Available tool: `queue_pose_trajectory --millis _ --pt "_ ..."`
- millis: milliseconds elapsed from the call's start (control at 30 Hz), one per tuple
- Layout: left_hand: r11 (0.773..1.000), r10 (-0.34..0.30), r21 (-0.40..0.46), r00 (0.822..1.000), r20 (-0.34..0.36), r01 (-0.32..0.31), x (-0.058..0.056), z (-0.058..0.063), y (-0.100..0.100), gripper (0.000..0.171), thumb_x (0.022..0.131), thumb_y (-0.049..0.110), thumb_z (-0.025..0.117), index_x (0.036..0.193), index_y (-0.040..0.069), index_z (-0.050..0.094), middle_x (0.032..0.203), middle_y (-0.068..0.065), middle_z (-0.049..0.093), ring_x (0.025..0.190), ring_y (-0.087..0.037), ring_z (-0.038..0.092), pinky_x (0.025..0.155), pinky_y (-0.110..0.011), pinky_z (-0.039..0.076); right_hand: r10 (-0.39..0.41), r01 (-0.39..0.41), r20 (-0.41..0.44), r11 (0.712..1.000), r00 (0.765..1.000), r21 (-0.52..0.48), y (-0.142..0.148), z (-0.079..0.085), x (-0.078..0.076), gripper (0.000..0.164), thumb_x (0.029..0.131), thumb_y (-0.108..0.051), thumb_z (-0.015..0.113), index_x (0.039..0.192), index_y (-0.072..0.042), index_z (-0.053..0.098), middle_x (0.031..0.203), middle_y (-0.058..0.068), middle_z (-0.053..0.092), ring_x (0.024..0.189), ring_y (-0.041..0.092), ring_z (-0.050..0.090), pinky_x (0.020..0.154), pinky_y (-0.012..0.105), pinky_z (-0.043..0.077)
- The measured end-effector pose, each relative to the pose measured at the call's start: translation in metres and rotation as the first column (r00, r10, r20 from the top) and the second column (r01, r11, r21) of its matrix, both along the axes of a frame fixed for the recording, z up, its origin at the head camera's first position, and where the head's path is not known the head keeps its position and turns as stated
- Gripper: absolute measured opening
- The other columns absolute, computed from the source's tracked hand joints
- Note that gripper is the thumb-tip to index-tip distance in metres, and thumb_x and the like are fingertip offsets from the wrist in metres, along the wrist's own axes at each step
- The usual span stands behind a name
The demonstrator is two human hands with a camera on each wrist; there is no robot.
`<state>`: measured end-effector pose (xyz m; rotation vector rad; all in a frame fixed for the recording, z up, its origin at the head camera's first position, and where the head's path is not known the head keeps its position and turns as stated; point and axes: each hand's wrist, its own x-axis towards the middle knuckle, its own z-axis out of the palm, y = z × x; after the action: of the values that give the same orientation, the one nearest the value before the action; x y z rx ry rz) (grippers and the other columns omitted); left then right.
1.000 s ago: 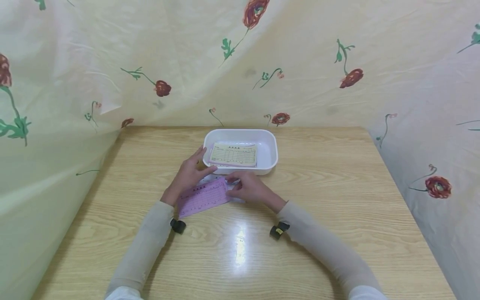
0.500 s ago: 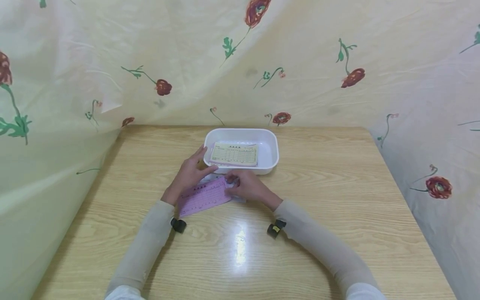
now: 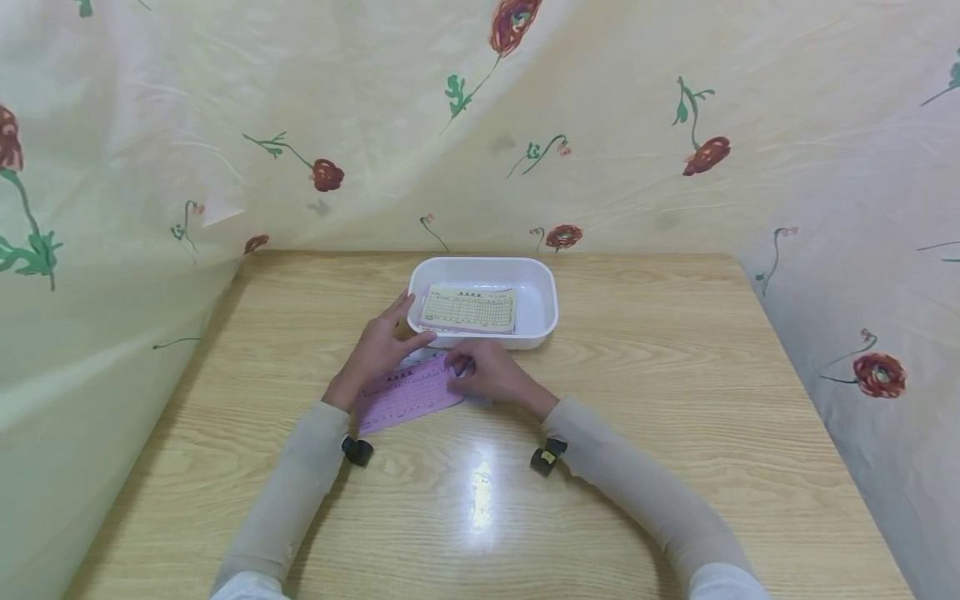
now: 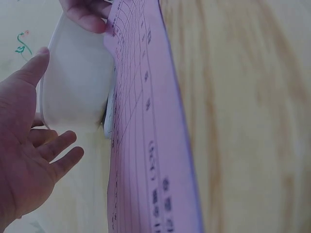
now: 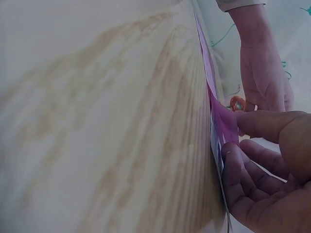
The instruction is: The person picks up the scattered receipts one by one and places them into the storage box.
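A pink printed form (image 3: 408, 393) lies slanted in front of the white plastic tray (image 3: 536, 304), its near right part lifted. My right hand (image 3: 491, 372) pinches its right corner between thumb and index finger, as the right wrist view shows at the pink corner (image 5: 224, 122). Beneath it, a white printed sheet (image 3: 478, 400) shows partly. My left hand (image 3: 378, 346) rests at the tray's front left corner, fingers extended along the side and thumb against the front. In the left wrist view its fingers (image 4: 63, 155) are spread beside the tray wall (image 4: 80, 82).
Inside the tray lies a stack of printed forms, a pale yellow one (image 3: 468, 310) on top. The wooden table (image 3: 637, 375) meets a flower-patterned cloth (image 3: 600, 100) at the back and sides. Each wrist wears a small black camera.
My right wrist has shifted slightly left, and the fingers have moved a little further over the pink form's corner. The left hand and the tray have stayed in place.
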<state>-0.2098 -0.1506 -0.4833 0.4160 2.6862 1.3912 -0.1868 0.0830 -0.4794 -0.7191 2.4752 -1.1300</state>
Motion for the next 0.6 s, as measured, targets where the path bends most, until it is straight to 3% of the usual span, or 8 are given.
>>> queue_pose_trajectory --millis 267,600 --pt "1.000 0.022 0.005 0.999 0.040 -0.022 0.000 -0.001 0.000 0.094 0.092 0.056 0.070 0.162 0.012 0.026 0.171 -0.012 0.014 0.157 -0.028 0.015 0.128 -0.048 0.017 0.002 -0.002 0.022 1.000 1.000 -0.016 0.000 0.000 0.000 0.026 0.086 -0.002 0.078 0.111 -0.004 0.073 0.092 0.001 0.071 0.081 0.011 0.066 0.071 0.023 0.059" --pt "1.000 0.010 -0.008 1.000 0.028 -0.010 0.000 -0.001 -0.001 0.094 0.091 0.057 0.070 0.162 0.012 0.028 0.171 -0.011 0.013 0.157 -0.030 0.014 0.128 -0.050 0.015 0.014 -0.014 0.000 0.999 1.000 -0.035 0.012 0.007 0.003 0.035 0.084 0.003 0.071 0.117 -0.007 0.073 0.114 0.005 0.072 0.096 0.014 0.065 0.082 0.026 0.058"
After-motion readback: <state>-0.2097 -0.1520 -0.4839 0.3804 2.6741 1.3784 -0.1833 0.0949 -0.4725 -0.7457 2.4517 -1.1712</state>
